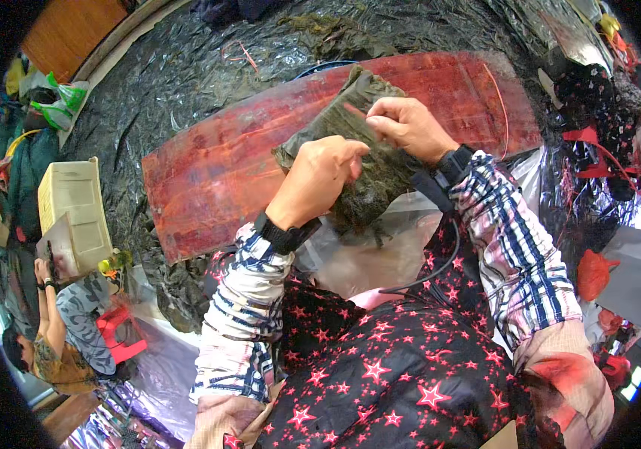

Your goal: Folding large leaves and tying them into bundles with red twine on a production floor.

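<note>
A flat bundle of dark green, leaf-like sheets (331,118) lies slantwise across a worn red board (213,163). Its near end (362,202) is ragged and dark and hangs over the board's edge towards my lap. Above the bundle's middle is my left hand (320,174), fingers curled and fingertips together. My right hand (407,123) is over its right side, thumb and forefinger pinched. A blurred reddish strip (355,110) shows beside the right fingertips; whether it is string or a finger is unclear. What either hand grips is hidden.
Dark plastic sheeting (146,101) spreads around the board. A thin pink string (500,106) lies on the board's right end, another (248,56) on the sheeting. At left, a person (62,348) sits near a cream plastic crate (79,207). A red bag (595,275) lies at right.
</note>
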A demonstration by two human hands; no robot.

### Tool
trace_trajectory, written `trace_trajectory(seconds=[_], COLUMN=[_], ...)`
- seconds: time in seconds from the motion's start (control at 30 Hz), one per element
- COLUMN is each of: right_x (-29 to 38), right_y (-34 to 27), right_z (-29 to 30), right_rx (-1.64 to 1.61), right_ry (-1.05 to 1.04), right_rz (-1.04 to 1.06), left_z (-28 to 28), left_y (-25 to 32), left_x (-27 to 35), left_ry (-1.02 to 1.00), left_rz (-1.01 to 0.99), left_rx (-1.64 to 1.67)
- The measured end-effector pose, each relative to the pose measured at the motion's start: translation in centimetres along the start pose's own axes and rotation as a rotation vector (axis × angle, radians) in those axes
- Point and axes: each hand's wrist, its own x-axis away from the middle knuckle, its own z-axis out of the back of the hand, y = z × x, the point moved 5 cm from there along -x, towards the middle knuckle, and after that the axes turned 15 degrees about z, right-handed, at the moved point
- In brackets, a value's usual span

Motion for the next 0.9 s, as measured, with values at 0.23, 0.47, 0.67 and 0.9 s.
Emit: trace_trajectory(seconds=[0.23, 0.47, 0.67, 0.9], right_x=[-0.3, 0.2, 0.5, 0.9], right_y=[-1.5, -2.7, -2.8, -3.9], right_z=[-3.0, -2.4, -2.9, -2.9], right_rx=[-0.197, -0.170, -0.080, -0.282], right_ry=[-0.032, -0.006, 0.009, 0.005], right_rz=[0.059, 0.058, 0.079, -0.023], left_z=[-0.7, -0.1, 0.4, 1.6], left_y=[0.1, 0.5, 1.3, 1.4], left_x=[-0.6, 0.5, 1.6, 1.7], left_ry=[-0.024, 0.050, 0.165, 0.399], left_rz=[0.151, 0.129, -0.009, -0.157], left_rx=[0.223, 0.145, 0.015, -0.184])
